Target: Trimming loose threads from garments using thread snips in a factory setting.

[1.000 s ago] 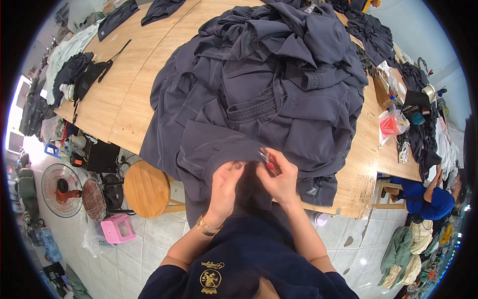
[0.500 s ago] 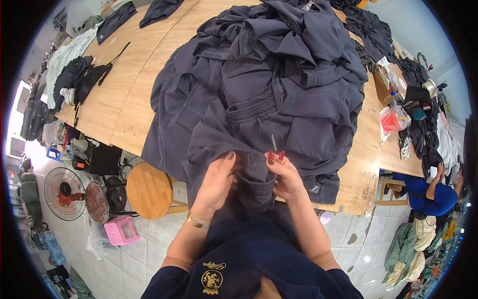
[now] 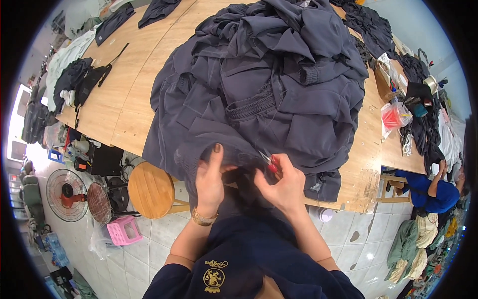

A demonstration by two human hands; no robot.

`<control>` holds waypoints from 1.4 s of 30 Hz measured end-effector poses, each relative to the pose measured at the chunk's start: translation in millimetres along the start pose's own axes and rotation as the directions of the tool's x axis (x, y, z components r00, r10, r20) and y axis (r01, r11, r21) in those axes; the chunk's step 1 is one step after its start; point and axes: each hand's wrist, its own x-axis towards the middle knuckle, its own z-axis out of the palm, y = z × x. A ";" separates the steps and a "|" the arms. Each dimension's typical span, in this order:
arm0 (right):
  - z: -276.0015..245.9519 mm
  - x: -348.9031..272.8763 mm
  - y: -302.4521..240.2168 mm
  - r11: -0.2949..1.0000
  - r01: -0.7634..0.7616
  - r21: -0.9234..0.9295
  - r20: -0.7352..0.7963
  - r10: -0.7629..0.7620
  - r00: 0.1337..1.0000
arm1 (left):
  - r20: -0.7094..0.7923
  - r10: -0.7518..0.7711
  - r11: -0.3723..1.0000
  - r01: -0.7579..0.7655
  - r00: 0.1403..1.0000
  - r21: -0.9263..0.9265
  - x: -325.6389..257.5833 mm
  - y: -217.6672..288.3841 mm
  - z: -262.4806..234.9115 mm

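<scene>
A big heap of dark grey garments [image 3: 318, 112] with gathered elastic edges lies in front of me, hanging over the table's near edge. My left hand [image 3: 210, 180] grips one garment [image 3: 214, 137] from the heap, thumb raised and fingers partly hidden by the fabric. Its hanging folds are smeared by motion. Red-handled thread snips [image 3: 272, 164] sit in my right hand [image 3: 284, 183], their metal blades pointing up and left beside that garment. My right thumb and fingers are closed around the handles.
The heap rests on a wooden table [image 3: 119, 112]. A round wooden stool [image 3: 151, 189], a pink plastic stool [image 3: 124, 230] and a standing fan [image 3: 67, 194] are at the left. At the right, a person in blue [image 3: 433, 192] sits near a red-filled plastic bag [image 3: 396, 117].
The elastic-edged part between my hands has turned and swung leftward with my left hand. My right hand has rotated, tilting the snips' blades to the left.
</scene>
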 end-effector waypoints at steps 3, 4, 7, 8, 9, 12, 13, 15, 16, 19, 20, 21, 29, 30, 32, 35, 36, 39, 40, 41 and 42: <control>-5.4 1.2 17.2 0.999 0.041 -0.026 -0.070 -0.043 0.997 | -0.054 0.060 0.998 -0.058 0.997 0.025 10.5 9.4 -8.4; -10.9 2.3 16.8 1.000 0.007 -0.008 -0.017 -0.007 1.000 | 0.029 -0.029 0.998 0.030 0.999 -0.048 13.2 13.8 -12.8; -17.4 3.2 26.9 0.810 -0.320 0.491 0.297 0.190 0.936 | 0.057 -0.310 0.916 0.314 0.949 -0.249 24.0 23.5 -11.0; -18.1 -0.3 30.0 0.427 -0.401 0.810 0.399 0.098 0.911 | 0.277 -0.483 0.739 0.557 0.831 -0.380 32.5 27.3 -22.5; -17.6 -4.8 29.7 0.426 -0.400 0.812 0.399 0.096 0.912 | 0.505 -0.569 0.488 0.761 0.649 -0.428 37.6 27.3 -30.1; -13.0 -13.0 30.1 -0.129 -0.641 0.757 0.640 0.347 0.686 | 0.635 -0.554 0.272 0.838 0.539 -0.473 32.2 14.9 -22.6; -9.3 -10.4 36.3 -0.130 -0.636 0.761 0.634 0.354 0.687 | 0.567 -0.625 0.235 0.822 0.537 -0.519 29.6 15.1 -16.8; -3.9 1.2 44.6 0.392 -0.507 0.768 0.516 0.092 0.852 | 0.582 -0.572 0.378 0.815 0.578 -0.439 26.2 3.2 -21.7; -4.9 4.6 45.6 0.390 -0.505 0.770 0.510 0.101 0.854 | 0.604 -0.507 0.515 0.778 0.615 -0.359 24.4 -1.7 -23.7; -9.4 11.2 40.2 0.733 -0.241 0.636 0.324 0.029 0.946 | 0.486 -0.564 0.612 0.734 0.667 -0.297 19.4 -4.4 -26.5; -13.0 12.7 35.2 0.781 -0.316 0.538 0.330 0.150 0.932 | 0.370 -0.541 0.690 0.650 0.755 -0.318 16.3 -5.6 -24.3; -15.6 13.0 31.1 0.781 -0.316 0.538 0.328 0.152 0.933 | 0.372 -0.542 0.689 0.652 0.754 -0.316 15.0 -5.6 -20.0; -25.7 2.6 10.5 0.950 -0.256 0.180 0.267 0.203 0.942 | 0.250 -0.120 0.956 0.180 0.961 -0.233 0.7 16.1 7.3; -28.2 2.5 10.4 0.959 -0.243 0.144 0.307 0.190 0.933 | 0.234 -0.105 0.965 0.156 0.967 -0.211 0.0 18.6 7.7; -22.6 1.9 20.3 0.909 -0.271 0.317 0.290 0.179 0.940 | 0.281 -0.136 0.948 0.207 0.950 -0.240 5.6 21.9 -6.5; -37.5 13.6 34.1 0.585 -0.527 0.617 0.466 0.268 0.843 | 0.247 -0.224 0.916 0.290 0.943 -0.277 9.5 25.6 -15.8; -33.6 16.9 37.9 0.642 -0.523 0.560 0.448 0.297 0.844 | 0.309 -0.283 0.859 0.383 0.908 -0.340 10.7 19.5 -21.4; -13.0 17.1 45.7 0.926 -0.266 0.268 0.202 0.216 0.955 | 0.348 -0.299 0.822 0.425 0.889 -0.380 5.3 0.5 -10.8; -6.5 15.1 44.8 0.999 -0.020 -0.047 0.017 0.021 1.000 | 0.366 -0.282 0.826 0.418 0.887 -0.378 4.3 -6.6 -7.9; -2.1 14.3 39.1 0.999 -0.016 -0.047 0.019 0.016 1.000 | 0.382 -0.265 0.830 0.411 0.885 -0.377 2.8 -11.4 -3.4; 0.9 13.5 30.9 0.994 -0.035 0.100 -0.056 0.041 0.998 | 0.368 -0.252 0.834 0.394 0.895 -0.387 0.1 -14.6 1.0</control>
